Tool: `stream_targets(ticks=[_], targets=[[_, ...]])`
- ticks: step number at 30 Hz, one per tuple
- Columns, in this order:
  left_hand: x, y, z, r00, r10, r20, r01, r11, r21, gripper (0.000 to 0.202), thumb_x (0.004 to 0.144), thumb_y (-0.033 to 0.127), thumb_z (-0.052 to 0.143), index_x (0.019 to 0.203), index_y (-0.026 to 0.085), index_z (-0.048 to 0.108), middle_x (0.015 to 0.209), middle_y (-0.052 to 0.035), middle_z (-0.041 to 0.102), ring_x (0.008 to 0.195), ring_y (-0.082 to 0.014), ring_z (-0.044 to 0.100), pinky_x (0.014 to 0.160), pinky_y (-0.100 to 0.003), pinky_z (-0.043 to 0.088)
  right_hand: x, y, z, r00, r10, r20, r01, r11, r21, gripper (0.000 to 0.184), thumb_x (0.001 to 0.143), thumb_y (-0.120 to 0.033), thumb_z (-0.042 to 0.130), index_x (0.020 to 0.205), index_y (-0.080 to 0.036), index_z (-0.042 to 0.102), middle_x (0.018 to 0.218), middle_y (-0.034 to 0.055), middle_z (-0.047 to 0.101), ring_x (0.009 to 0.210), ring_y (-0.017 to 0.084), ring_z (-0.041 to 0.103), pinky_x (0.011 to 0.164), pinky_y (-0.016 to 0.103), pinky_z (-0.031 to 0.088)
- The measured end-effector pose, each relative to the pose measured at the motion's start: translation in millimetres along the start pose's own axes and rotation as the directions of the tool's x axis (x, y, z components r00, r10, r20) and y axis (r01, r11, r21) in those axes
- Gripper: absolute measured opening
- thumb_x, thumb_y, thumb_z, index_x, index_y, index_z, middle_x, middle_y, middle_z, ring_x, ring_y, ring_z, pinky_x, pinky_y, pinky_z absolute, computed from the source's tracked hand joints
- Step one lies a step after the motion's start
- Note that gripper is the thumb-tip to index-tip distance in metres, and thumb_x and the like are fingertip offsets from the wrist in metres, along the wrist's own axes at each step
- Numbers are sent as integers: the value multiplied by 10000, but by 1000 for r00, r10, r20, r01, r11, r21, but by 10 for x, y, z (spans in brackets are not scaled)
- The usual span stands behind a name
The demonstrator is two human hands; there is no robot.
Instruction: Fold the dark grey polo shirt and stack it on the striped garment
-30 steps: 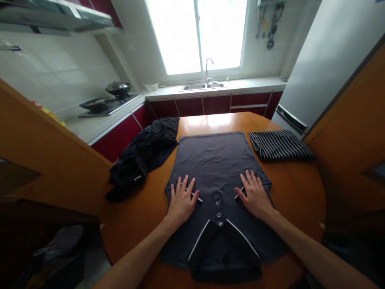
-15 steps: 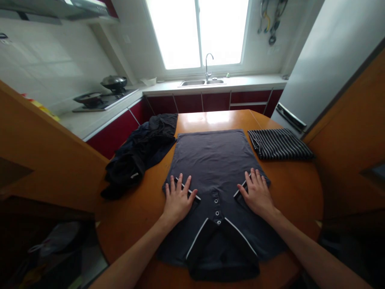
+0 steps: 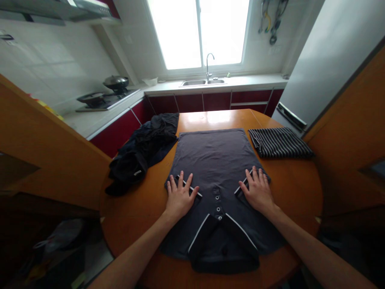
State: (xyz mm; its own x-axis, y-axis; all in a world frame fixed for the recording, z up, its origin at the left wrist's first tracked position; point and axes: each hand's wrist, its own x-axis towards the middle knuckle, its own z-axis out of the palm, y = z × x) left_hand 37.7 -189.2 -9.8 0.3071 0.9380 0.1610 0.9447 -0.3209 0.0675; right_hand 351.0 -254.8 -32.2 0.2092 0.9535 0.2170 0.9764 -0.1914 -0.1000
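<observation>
A dark grey polo shirt [image 3: 213, 156] lies spread flat, front up, with its black, white-edged collar [image 3: 224, 265] toward me. Both short sleeves are laid inward over the shirt's front. Fingers spread, my left hand [image 3: 180, 196] rests flat on the left sleeve, near its white-trimmed cuff. On the other side, my right hand [image 3: 257, 190] lies open over the right sleeve and its cuff. Between the hands runs the button placket [image 3: 217, 204] with its light-ringed buttons. Neither hand grips the cloth.
The shirt is on a round wooden table [image 3: 288, 188]. A heap of dark clothes [image 3: 144, 144] lies at the left, and a folded black-and-white striped cloth [image 3: 279, 142] at the back right. Beyond are a counter with a sink [image 3: 194, 82], a stove with pans [image 3: 116, 83], and a fridge [image 3: 309, 68].
The view has shifted slightly. Both hands stay in the same places on the shirt, and the shirt looks unchanged.
</observation>
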Motion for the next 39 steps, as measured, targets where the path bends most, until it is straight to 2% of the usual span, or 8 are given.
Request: stream_targets(ticks=[2,5,8,10,24,26,31,39], targets=[[-9,24,-25,999,34,-15,-34,999,8,626,989,580,423,1539,282,423,1652,-108,256,1514,-459,120,1164,-684,170,2,1,-1,1000,1,0,-1,1000,1,658,1002,-511,368,1502,-94,464,1599,216,337,1480,409,267,1179,533,238],[-34,77,-68,984,177,-14,-177,984,12,597,1003,502,445,1557,290,379,1673,-79,196,1537,-389,94,1190,-672,101,3,3,1,1000,2,4,-3,1000,12,657,1002,-507,365,1505,-95,458,1609,204,325,1483,403,261,1180,540,232],[-59,108,-80,945,322,53,-321,946,-39,587,1017,493,424,1572,327,329,1670,-41,214,1543,-336,121,1206,-626,138,4,5,2,1000,0,4,0,1000,20,654,1001,-505,357,1506,-101,458,1614,194,319,1487,400,255,1179,546,231],[-67,107,-71,932,353,88,-348,935,-68,585,1024,520,395,1574,338,317,1664,-35,237,1542,-327,135,1204,-614,162,3,6,2,1000,-2,-1,2,1000,16,649,1002,-504,354,1502,-104,464,1610,195,328,1486,399,258,1178,541,236],[-37,98,-66,932,347,103,-335,934,-123,563,1034,504,376,1570,340,323,1655,-33,262,1536,-300,180,1212,-603,160,4,-8,-16,1000,3,-3,-3,1000,8,634,1001,-489,366,1493,-103,476,1603,201,340,1479,387,282,1177,528,241],[-15,98,-88,947,310,89,-296,944,-144,555,1040,507,352,1566,329,337,1646,-42,289,1531,-301,199,1207,-613,173,4,-4,-10,1000,3,-10,-3,1000,12,638,1000,-496,362,1491,-105,480,1601,201,344,1476,390,286,1174,531,246],[21,77,-81,995,81,54,-75,992,-100,592,1029,533,351,1565,283,358,1651,-78,268,1526,-398,144,1168,-689,171,5,-2,0,1000,2,-12,-2,1000,8,637,1000,-493,373,1491,-101,479,1593,210,353,1476,394,286,1176,524,244],[-12,70,-17,993,94,76,-92,995,-29,629,993,579,407,1560,310,373,1652,-77,268,1513,-467,98,1153,-705,159,3,-2,7,1000,0,-14,0,1000,-1,632,999,-491,372,1490,-107,481,1592,206,357,1473,392,291,1171,528,254]])
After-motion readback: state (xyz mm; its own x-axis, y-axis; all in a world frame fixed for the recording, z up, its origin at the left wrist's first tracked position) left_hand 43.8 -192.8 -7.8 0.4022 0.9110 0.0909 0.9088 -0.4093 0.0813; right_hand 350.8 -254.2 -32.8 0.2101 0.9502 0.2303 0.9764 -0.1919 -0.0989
